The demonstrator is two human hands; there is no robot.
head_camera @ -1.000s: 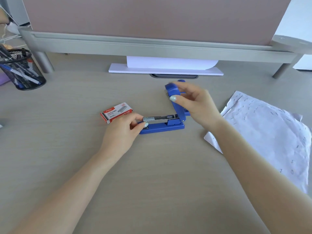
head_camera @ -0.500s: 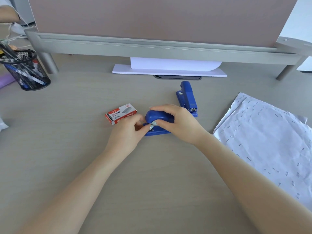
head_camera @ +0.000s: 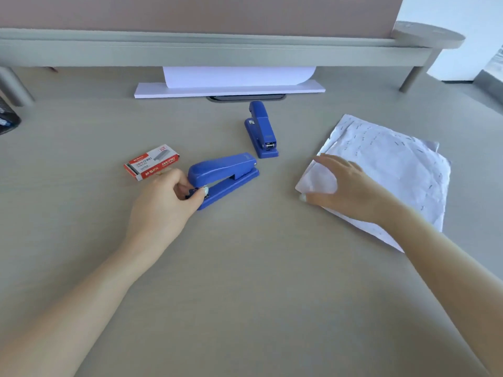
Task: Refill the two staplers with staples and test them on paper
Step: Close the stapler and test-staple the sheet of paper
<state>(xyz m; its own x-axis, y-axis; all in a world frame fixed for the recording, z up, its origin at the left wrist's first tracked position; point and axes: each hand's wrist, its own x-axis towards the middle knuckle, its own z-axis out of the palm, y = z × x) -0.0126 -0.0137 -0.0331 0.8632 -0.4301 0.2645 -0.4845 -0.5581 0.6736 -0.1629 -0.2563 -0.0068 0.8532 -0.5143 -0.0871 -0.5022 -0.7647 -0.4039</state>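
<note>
A blue stapler (head_camera: 226, 172) lies closed in the middle of the desk, and my left hand (head_camera: 168, 200) pinches its front end between thumb and fingers. A second blue stapler (head_camera: 261, 129) stands closed behind it, untouched. Left of the near stapler lies a red and white staple box (head_camera: 152, 165). On the right is a crumpled stack of white paper (head_camera: 392, 170) dotted with many staples. My right hand (head_camera: 345, 186) rests with spread fingers on the stack's near left corner, its thumb at the corner's edge.
A grey raised shelf (head_camera: 217, 50) spans the back of the desk, with a white sheet and flat white board (head_camera: 231, 89) under it. A black mesh pen holder (head_camera: 8, 121) shows at the far left edge.
The near stapler's top was swung down and shut. My right hand left the stapler and moved right onto the paper stack. My left hand stayed at the stapler's front.
</note>
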